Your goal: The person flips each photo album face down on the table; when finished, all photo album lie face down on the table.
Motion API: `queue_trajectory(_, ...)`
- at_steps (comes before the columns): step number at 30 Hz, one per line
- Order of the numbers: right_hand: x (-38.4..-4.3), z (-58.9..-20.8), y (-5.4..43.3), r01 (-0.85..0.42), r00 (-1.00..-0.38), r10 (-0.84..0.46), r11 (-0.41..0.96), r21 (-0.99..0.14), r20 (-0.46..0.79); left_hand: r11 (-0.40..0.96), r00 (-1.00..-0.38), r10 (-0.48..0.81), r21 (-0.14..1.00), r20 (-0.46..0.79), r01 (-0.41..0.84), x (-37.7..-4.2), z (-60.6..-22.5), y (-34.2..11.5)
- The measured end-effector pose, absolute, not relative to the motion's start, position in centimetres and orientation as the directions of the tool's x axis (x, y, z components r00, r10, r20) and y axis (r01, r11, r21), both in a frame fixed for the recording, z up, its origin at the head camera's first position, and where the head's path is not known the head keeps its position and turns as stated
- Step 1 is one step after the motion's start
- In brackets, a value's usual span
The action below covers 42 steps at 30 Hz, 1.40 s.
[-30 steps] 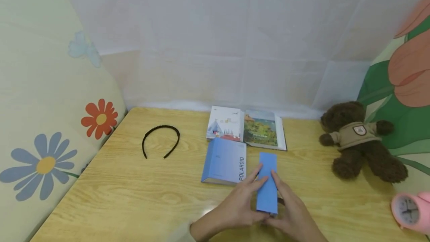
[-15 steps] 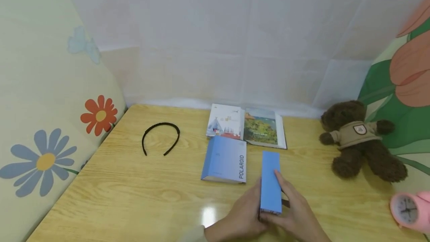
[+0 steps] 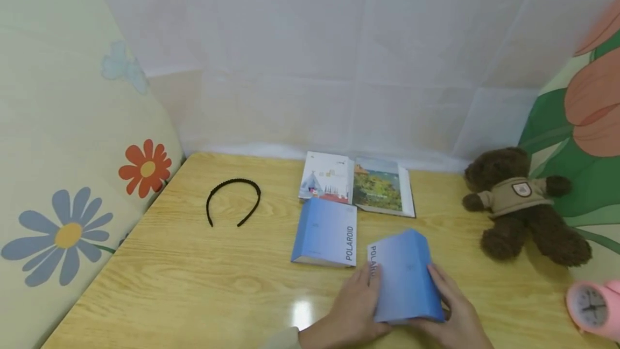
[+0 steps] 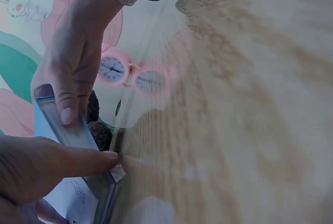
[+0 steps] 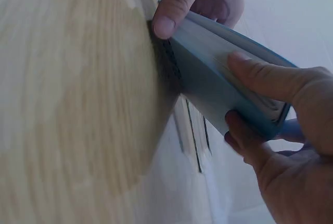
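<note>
Between both hands is a blue photo album (image 3: 404,279) with POLAROID printed along its left edge, its cover facing up and tilted. My left hand (image 3: 356,303) grips the lettered edge, the thumb on the near page edge in the left wrist view. My right hand (image 3: 455,306) holds the spine side; in the right wrist view its thumb (image 5: 265,81) presses the page edges. Left of the held album, a matching blue album (image 3: 324,233) lies flat on the table. Behind it lie a white album with a tent picture (image 3: 324,176) and an album with a landscape cover (image 3: 378,187).
A black headband (image 3: 233,201) lies on the left of the wooden table (image 3: 194,295). At the right a brown teddy bear (image 3: 518,203) leans by the flowered cloth, with a pink alarm clock (image 3: 593,306) nearer. A pale sheet (image 3: 290,69) hangs behind.
The held album has turned from spine-up to cover-up and shifted right. Both hands have moved right with it, my left hand now on the lettered edge. The other things lie as before.
</note>
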State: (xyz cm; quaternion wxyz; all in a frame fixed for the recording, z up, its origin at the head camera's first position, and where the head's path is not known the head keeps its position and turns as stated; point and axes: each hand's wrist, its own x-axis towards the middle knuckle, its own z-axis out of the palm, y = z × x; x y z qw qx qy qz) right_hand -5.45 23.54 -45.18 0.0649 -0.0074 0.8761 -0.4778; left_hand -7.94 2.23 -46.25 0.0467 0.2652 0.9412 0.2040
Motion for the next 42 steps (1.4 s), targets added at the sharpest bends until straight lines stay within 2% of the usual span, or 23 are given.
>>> queue_trajectory(4,-5.4,-45.6,24.2,0.144,-0.976,-0.049,0.584,-0.799,-0.212,0.770,-0.844,0.536,0.425,-0.027,0.476,-7.9,-46.2,2.8)
queue_trajectory(7,-5.3,-46.0,24.4,0.170,-0.967,-0.038,0.642,-0.747,-0.252,0.773,-0.838,0.543,0.418,-0.049,0.476,-7.7,-46.2,3.3)
queue_trajectory(10,-5.2,-46.3,24.4,0.172,-0.965,-0.022,0.698,-0.695,-0.260,0.782,-0.835,0.547,0.394,-0.063,0.483,-7.5,-46.1,3.6)
queue_trajectory(16,-5.4,-46.7,24.2,0.191,-0.960,-0.009,0.708,-0.679,-0.279,0.789,-0.824,0.562,0.347,-0.077,0.506,-7.5,-45.9,3.5)
queue_trajectory(22,-5.7,-46.1,24.9,0.244,-0.924,-0.065,0.658,-0.713,-0.376,0.737,-0.801,0.590,0.474,-0.103,0.482,-8.2,-45.1,2.2)
queue_trajectory(26,-6.1,-44.5,25.2,0.152,-0.942,-0.113,0.696,-0.702,-0.316,0.692,-0.812,0.578,0.577,-0.083,0.434,-9.9,-43.9,-0.3)
queue_trajectory(30,-7.6,-42.6,24.0,-0.018,-0.986,-0.122,0.753,-0.658,-0.112,0.654,-0.856,0.515,0.668,-0.046,0.357,-12.4,-42.3,-3.8)
queue_trajectory(34,-10.3,-41.5,21.7,-0.171,-0.982,-0.180,0.728,-0.664,0.056,0.637,-0.887,0.461,0.686,0.027,0.352,-14.8,-41.2,-6.9)
queue_trajectory(38,-13.9,-41.4,19.0,-0.244,-0.964,-0.252,0.707,-0.664,0.086,0.640,-0.901,0.427,0.679,0.074,0.359,-17.2,-41.6,-9.0)
queue_trajectory(42,-16.8,-41.9,16.4,-0.267,-0.941,-0.339,0.708,-0.654,0.018,0.634,-0.905,0.426,0.712,0.002,0.300,-18.6,-43.3,-9.9)
